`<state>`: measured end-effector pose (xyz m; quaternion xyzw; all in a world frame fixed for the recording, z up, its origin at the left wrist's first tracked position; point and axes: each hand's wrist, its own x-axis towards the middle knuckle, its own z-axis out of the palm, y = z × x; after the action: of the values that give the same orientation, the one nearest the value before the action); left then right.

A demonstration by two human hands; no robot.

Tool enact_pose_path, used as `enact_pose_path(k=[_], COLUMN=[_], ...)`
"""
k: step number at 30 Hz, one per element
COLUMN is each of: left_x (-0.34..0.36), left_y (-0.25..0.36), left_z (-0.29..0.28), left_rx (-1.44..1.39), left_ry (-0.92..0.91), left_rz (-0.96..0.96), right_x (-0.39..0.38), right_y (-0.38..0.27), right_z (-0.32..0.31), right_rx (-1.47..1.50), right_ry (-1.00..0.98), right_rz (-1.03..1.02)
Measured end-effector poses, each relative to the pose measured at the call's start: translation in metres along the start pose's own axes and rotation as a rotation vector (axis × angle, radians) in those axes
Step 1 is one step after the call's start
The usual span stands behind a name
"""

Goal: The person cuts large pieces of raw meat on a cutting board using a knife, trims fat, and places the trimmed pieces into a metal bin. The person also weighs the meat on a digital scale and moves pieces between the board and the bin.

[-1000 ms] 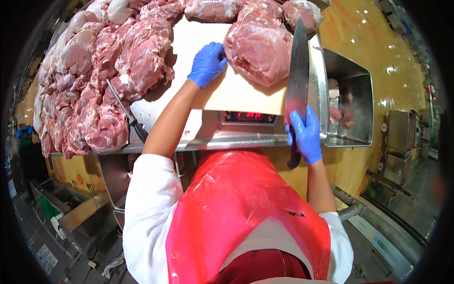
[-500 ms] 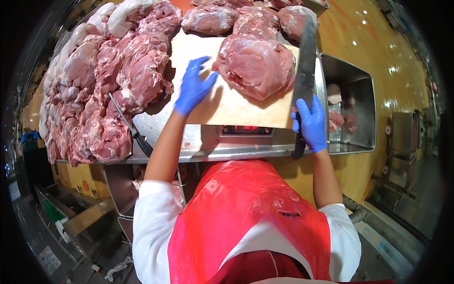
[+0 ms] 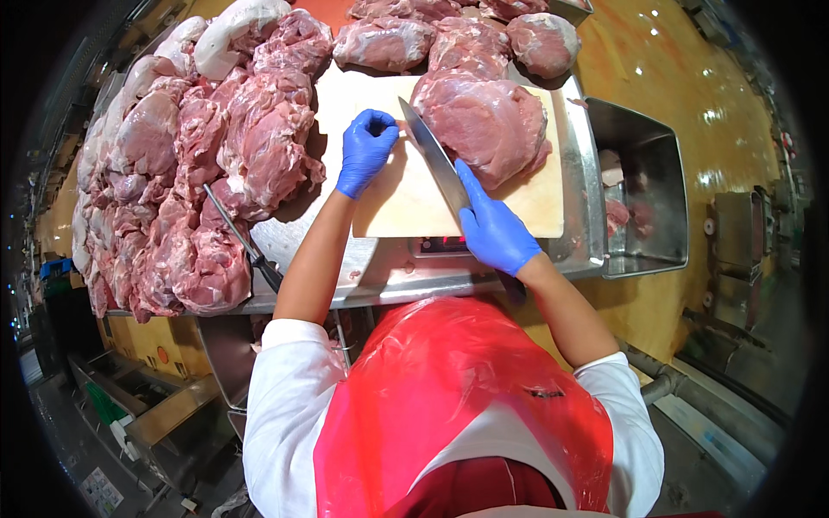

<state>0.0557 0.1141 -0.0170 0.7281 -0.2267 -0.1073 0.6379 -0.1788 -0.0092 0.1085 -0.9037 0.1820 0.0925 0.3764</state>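
Note:
My right hand [image 3: 499, 231], in a blue glove, grips a long knife [image 3: 439, 162], its forefinger stretched along the blade. The blade slants up and left beside a large boneless piece of raw meat [image 3: 488, 125] on a cream cutting board [image 3: 393, 211]. Left of the blade tip, my left hand [image 3: 367, 154], also gloved in blue, has thumb and fingers pinched together. A tiny pinkish bit shows by its fingertips; whether they hold it is unclear. The meat piece lies right of the knife, apart from my left hand.
Raw meat cuts [image 3: 164, 181] are heaped at the left, and more pieces [image 3: 384, 43] lie behind the board. A sharpening steel [image 3: 231, 220] with a black handle rests beside the heap. A metal bin [image 3: 643, 242] holding meat pieces stands right. A scale display [image 3: 440, 246] glows under the board's front edge.
The knife has swung from the meat's right side to its left, with my right hand moving left. My left hand's spread fingers have closed into a pinch. The board and meat sit slightly further right.

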Motion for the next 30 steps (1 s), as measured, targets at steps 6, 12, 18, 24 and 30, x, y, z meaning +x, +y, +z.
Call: enact_pose_path(k=[6, 12, 18, 24, 30], left_x=[0.000, -0.001, -0.112, -0.305, -0.121], left_y=[0.001, 0.014, 0.073, -0.019, 0.087], left_z=[0.006, -0.016, -0.122, -0.370, -0.067], left_rx=[-0.092, -0.265, -0.063, 0.631, 0.513], left_ry=[-0.081, 0.030, 0.640, 0.692, 0.024], left_rz=[-0.034, -0.086, 0.167, -0.528, -0.064], right_x=[0.015, 0.008, -0.092, -0.067, 0.013], right_y=[-0.001, -0.005, 0.049, 0.113, 0.171], right_z=[0.026, 0.031, -0.012, -0.071, -0.097], right_rx=[-0.040, -0.093, 0.106, 0.640, 0.855], right_ry=[-0.010, -0.052, -0.076, 0.128, 0.393], right_rz=[-0.012, -0.016, 0.088, 0.139, 0.105])
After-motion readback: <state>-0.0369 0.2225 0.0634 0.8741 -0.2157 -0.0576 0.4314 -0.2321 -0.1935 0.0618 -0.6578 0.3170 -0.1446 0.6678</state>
